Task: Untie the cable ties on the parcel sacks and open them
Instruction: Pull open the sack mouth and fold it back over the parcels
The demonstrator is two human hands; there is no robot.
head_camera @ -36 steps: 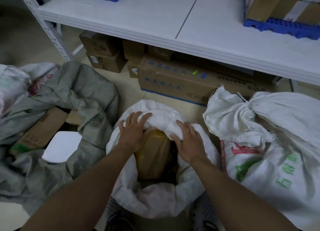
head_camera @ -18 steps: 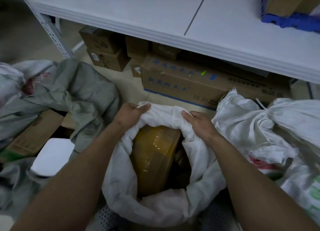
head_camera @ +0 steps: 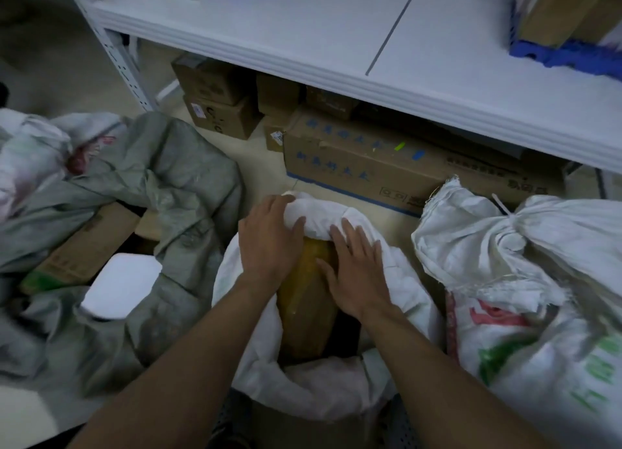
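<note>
Though its mouth already gapes, the middle white woven sack (head_camera: 397, 280) is not fully rolled down: left hand (head_camera: 269, 243) grips the far rim, right hand (head_camera: 356, 273) lies flat, fingers spread, on the fabric beside a yellow parcel (head_camera: 303, 320). The right-hand sack (head_camera: 525, 280) remains tied, white cable tie (head_camera: 502, 206) at its neck. Judged roughly halfway.

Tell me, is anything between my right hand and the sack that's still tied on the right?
Nothing visible. The right hand rests on the open sack; the tied sack sits directly beside it, its cable tie exposed.
</note>
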